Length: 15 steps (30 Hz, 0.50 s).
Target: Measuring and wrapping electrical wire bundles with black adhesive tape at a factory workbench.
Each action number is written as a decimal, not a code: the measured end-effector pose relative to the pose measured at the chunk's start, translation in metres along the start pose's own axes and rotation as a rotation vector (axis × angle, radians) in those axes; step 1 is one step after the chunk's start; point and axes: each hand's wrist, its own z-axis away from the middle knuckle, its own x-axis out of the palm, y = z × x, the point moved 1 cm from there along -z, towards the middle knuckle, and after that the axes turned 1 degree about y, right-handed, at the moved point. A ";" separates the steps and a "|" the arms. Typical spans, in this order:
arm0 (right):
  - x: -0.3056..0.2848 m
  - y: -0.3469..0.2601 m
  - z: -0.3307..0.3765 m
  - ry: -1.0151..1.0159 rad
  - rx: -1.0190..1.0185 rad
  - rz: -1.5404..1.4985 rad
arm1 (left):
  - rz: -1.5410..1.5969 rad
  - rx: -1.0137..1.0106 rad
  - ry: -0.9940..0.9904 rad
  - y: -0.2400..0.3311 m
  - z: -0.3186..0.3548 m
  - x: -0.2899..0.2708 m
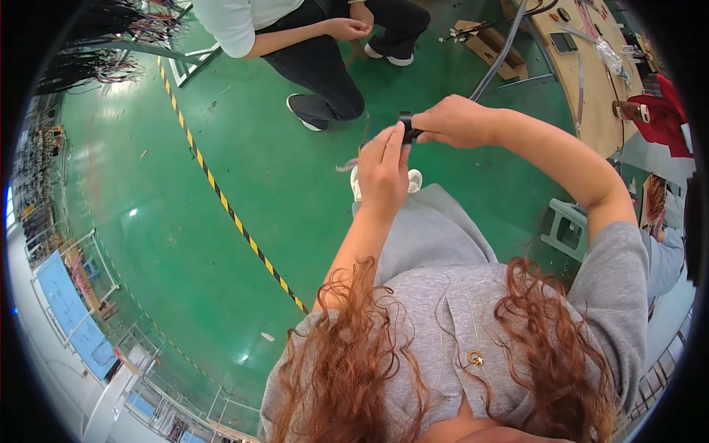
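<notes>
head view: the green floor (pixel 244 295) fills most of the space, and a black-and-yellow line (pixel 221 198) crosses it, probably to mark off a walkway. at the right, a wooden table (pixel 600 111) bears loose small items. ahead, a person in a white top (pixel 240 26) seems to sit, well apart from the work. a pale stool (pixel 570 208) stands near the table, likely as a seat for it. the 2 bare hands meet out ahead of the body, perhaps for a clear look: the right hand (pixel 452 122) pinches a small black piece (pixel 406 127) between them; the left hand (pixel 382 168) has fingers against it, seemingly steadying it, though i cannot tell how firmly. thin pale strands (pixel 346 166) show beside the left hand.
</notes>
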 end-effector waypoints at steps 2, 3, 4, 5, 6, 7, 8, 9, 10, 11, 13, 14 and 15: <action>0.006 0.000 0.006 0.062 -0.019 0.025 | 0.096 -0.091 -0.042 -0.003 0.000 0.001; 0.007 0.001 0.010 0.061 -0.011 0.023 | 0.132 -0.180 -0.232 -0.002 -0.004 0.001; 0.008 0.002 0.013 0.029 -0.010 0.064 | 0.167 -0.267 -0.424 -0.001 -0.005 0.002; 0.009 -0.001 0.014 0.001 -0.017 0.105 | 0.166 -0.266 -0.427 -0.004 -0.006 0.001; 0.011 -0.002 0.015 0.004 -0.014 0.102 | 0.214 -0.259 -0.504 -0.008 -0.010 0.004; 0.015 -0.002 0.016 0.073 -0.067 0.176 | 0.263 -0.251 -0.581 -0.010 -0.010 0.006; 0.017 -0.001 0.017 0.143 -0.121 0.255 | 0.264 -0.245 -0.583 -0.012 -0.009 0.007; 0.022 -0.003 0.022 0.147 -0.115 0.258 | 0.436 -0.436 -0.609 -0.016 -0.005 0.011; 0.026 -0.009 0.031 0.508 -0.076 0.222 | 0.607 -0.629 -0.630 -0.018 0.000 0.014; 0.033 -0.017 0.041 0.864 -0.036 0.181 | 0.610 -0.626 -0.632 -0.019 0.006 0.015; 0.065 -0.034 0.054 0.846 0.249 -0.145 | 0.688 -0.773 -0.502 -0.024 0.014 0.019; 0.086 -0.036 0.058 0.797 0.539 -0.475 | 0.692 -0.767 -0.510 -0.021 0.015 0.023; 0.101 -0.037 0.049 0.873 0.675 -0.940 | 0.726 -0.790 -0.524 -0.014 0.018 0.024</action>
